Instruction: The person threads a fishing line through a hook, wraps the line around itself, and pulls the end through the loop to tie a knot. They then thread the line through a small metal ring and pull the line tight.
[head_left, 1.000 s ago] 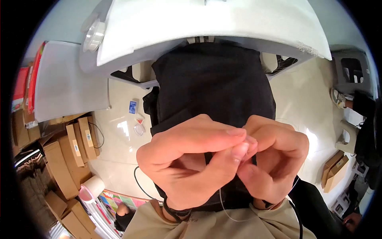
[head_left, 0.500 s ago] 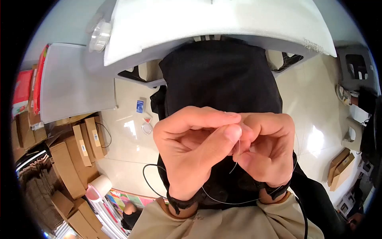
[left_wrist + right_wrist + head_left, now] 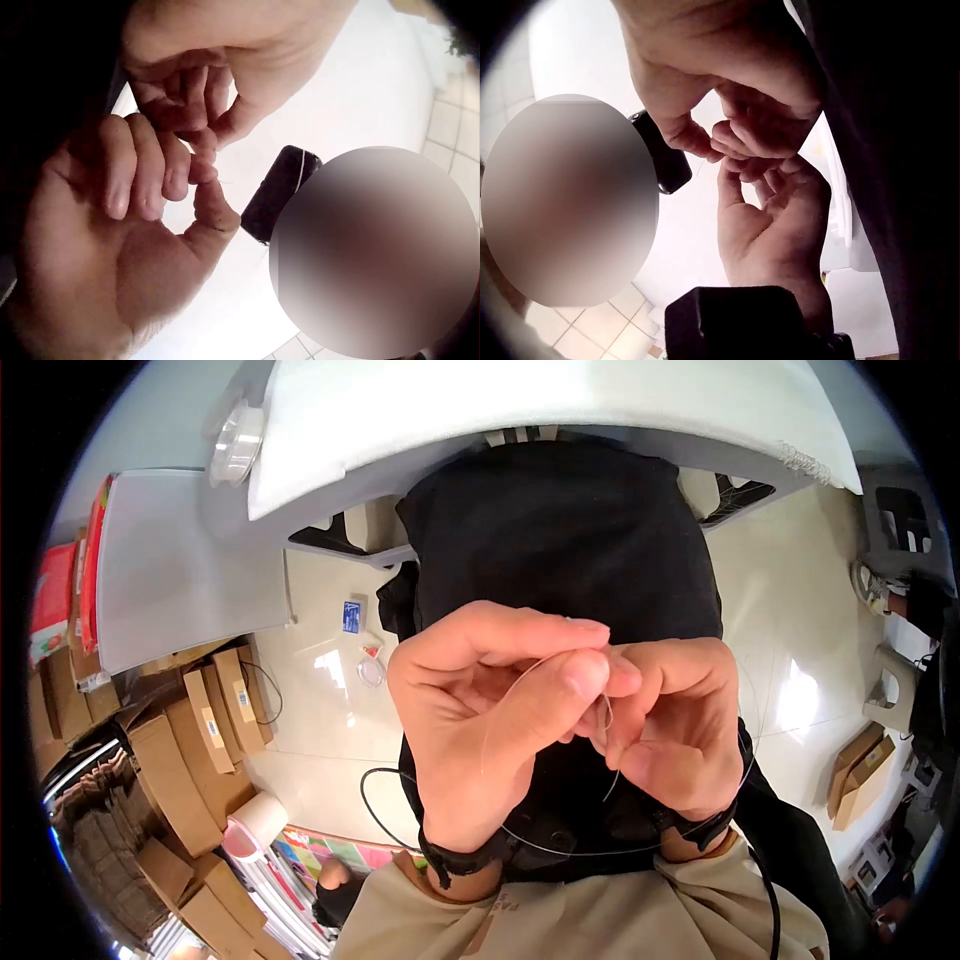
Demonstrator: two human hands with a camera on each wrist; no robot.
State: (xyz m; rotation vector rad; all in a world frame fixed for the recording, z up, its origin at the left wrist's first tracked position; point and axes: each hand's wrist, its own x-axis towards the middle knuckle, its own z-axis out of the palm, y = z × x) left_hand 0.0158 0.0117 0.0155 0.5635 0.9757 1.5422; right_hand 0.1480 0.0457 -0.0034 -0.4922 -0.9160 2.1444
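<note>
The thin string [image 3: 516,682] now curves up over the thumb of my left hand [image 3: 468,730]. That hand and my right hand [image 3: 688,710] pinch it where my fingertips meet. If I squeeze too softly, it could slip and tangle.

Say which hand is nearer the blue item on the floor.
The left hand, on the blue item's side; the right hand is farther across.

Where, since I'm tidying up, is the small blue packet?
In the head view, the blue packet lies on the floor at left, between the grey panel and black cloth.
</note>
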